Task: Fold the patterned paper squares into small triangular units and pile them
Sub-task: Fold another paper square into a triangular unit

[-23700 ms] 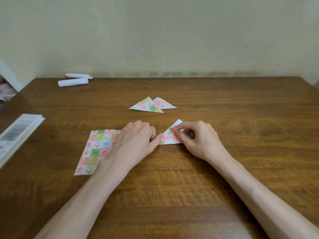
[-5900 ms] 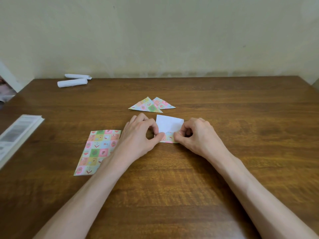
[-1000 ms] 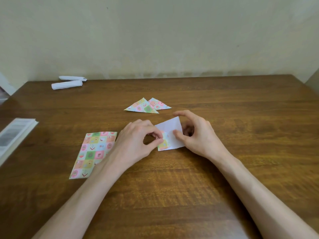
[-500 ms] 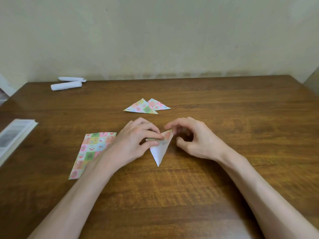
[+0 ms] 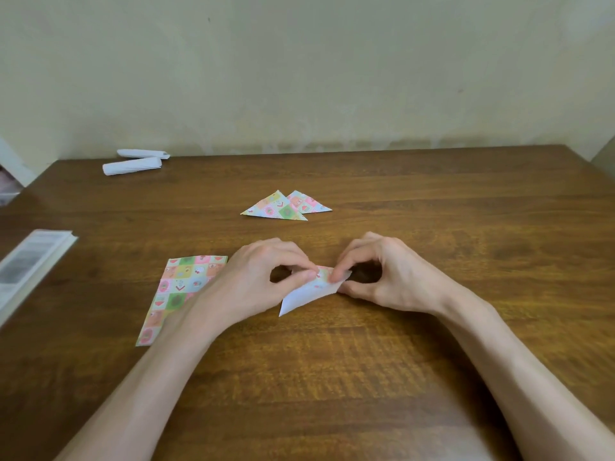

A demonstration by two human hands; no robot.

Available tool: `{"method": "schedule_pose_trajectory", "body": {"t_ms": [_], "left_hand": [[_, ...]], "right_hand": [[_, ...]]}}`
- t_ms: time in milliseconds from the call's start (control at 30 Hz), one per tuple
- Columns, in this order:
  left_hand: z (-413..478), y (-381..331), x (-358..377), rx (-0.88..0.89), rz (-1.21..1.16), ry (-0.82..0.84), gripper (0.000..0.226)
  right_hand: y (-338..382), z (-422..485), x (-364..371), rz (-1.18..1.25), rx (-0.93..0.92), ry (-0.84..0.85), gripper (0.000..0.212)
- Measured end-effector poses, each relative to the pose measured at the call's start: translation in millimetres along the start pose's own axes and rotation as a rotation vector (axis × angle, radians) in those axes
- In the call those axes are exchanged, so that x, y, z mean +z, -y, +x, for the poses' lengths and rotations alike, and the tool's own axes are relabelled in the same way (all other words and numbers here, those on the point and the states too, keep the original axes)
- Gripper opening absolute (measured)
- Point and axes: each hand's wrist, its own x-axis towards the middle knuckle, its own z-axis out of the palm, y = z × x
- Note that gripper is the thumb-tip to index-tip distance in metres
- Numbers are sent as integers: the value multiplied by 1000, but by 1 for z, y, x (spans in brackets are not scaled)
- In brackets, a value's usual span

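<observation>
A half-folded paper piece (image 5: 307, 292), white side toward me with a strip of pastel pattern along its top, is pinched from both sides just above the wooden table (image 5: 432, 211). My left hand (image 5: 256, 281) grips its left end between thumb and forefinger. My right hand (image 5: 392, 274) grips its right end the same way. The piece's white point hangs down to the left. Two finished patterned triangles (image 5: 283, 206) lie overlapping farther back. A stack of flat patterned paper (image 5: 179, 287) lies left of my left hand, partly hidden under the wrist.
Two rolled white paper pieces (image 5: 133, 163) lie at the back left near the wall. A white book or pamphlet (image 5: 30, 264) sits at the left table edge. The wall runs along the table's far edge.
The piece went from a white flap held upright to a folded triangle. Its point has swung from straight down toward the lower left, and both hands have closed on its top edge.
</observation>
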Motion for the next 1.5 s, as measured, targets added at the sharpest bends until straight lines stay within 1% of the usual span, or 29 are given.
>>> {"method": "schedule_pose_trajectory", "body": {"t_ms": [100,233,300,367,433,500,667,767,900,967,1000,1033,1167,1300,1500], "left_hand": [[-2,-4,-4,10,-28,33,35],[-2,-8,-8,-15,32,97,65],[-2,-8,-7,-11,60,94,71],[-3,-9,-4,4,93,53,67],[-3,-10,-1,-5,107,15,54],[-3,-10,1,-10,111,13,44],[-1,-10,2,-18,124,25,41],[-1,-12,4,-66,56,3,41],[0,-11,5,-117,38,-71,28],[0,-11,3,-121,16,-60,51],[0,-10,2,-112,12,-44,59],[0,-9,3,-96,6,-36,62],[0,-3,7,-91,3,-21,63],[0,0,7,-98,19,-25,66],[0,4,7,-142,43,-23,66]], "right_hand": [[-3,1,0,-17,12,-24,17],[-10,0,0,-91,53,-34,14],[-11,0,0,-79,49,-27,12],[-11,1,0,-56,42,-14,13],[-11,1,1,-40,41,0,14],[-10,2,3,-23,43,-6,12],[-10,6,16,-3,63,-85,9],[-9,6,18,7,70,-104,8],[-6,6,19,-1,82,-105,10],[-6,6,20,-10,85,-115,12],[-5,6,21,-11,89,-118,13],[-5,6,20,-10,95,-118,15],[-3,6,20,4,95,-130,21],[-3,7,20,-29,83,-114,17],[-4,8,21,-65,96,-96,18]]}}
